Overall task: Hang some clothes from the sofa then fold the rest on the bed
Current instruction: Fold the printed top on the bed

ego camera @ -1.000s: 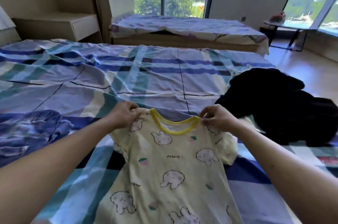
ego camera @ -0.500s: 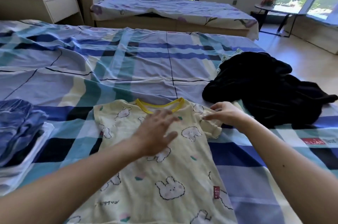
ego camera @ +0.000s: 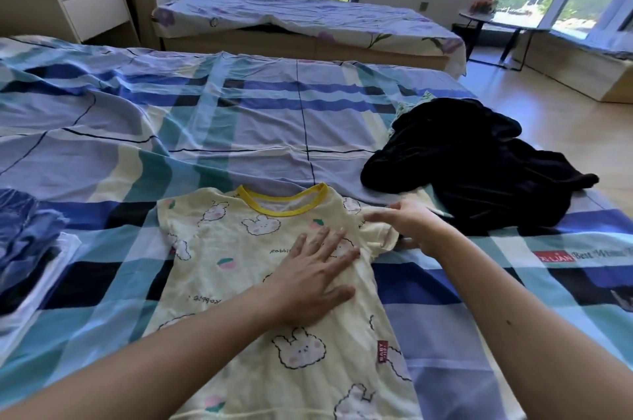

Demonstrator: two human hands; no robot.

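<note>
A pale yellow child's shirt (ego camera: pixel 239 269) with rabbit prints and a yellow collar lies flat, front up, on the blue plaid bed (ego camera: pixel 239 118). My left hand (ego camera: pixel 313 277) presses flat on the shirt's right chest, fingers spread. My right hand (ego camera: pixel 411 224) holds the shirt's right sleeve, fingers curled around its edge. A heap of black clothing (ego camera: pixel 479 166) lies on the bed just right of that hand.
Folded blue and white clothes (ego camera: pixel 24 248) sit at the bed's left edge. Behind the bed stands a low bench with a floral cover (ego camera: pixel 308 18). A small round table (ego camera: pixel 493 22) and wooden floor are at the right.
The shirt went from being held by its shoulders to lying flat. My left hand came down onto its chest and my right hand moved to the right sleeve.
</note>
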